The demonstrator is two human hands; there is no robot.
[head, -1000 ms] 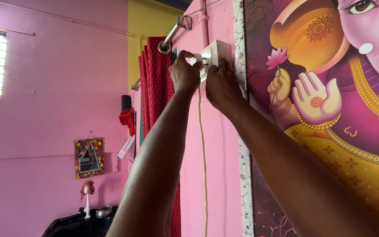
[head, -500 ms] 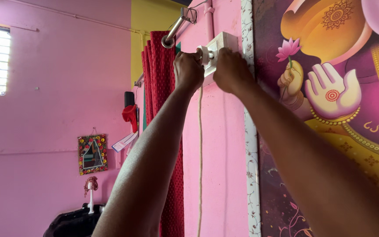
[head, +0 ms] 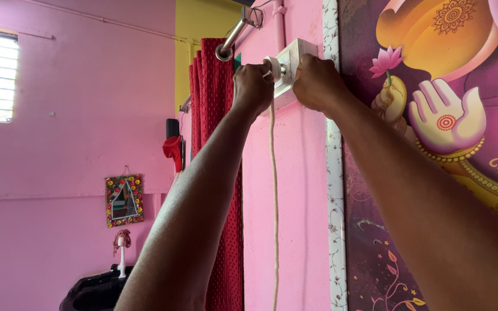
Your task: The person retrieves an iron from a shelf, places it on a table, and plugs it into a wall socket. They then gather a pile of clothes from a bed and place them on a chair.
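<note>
High on the pink wall, beside the painted panel, both arms reach up to a white switch box. Left hand has its fingers closed round a white plug pressed against the box's face, its pale cord hanging straight below. Right hand grips the box's right edge, fingers curled shut on it. Since a second ago the hands have barely shifted on the box; the plug looks no nearer seated. Left of the box hangs a red curtain from its rod.
</note>
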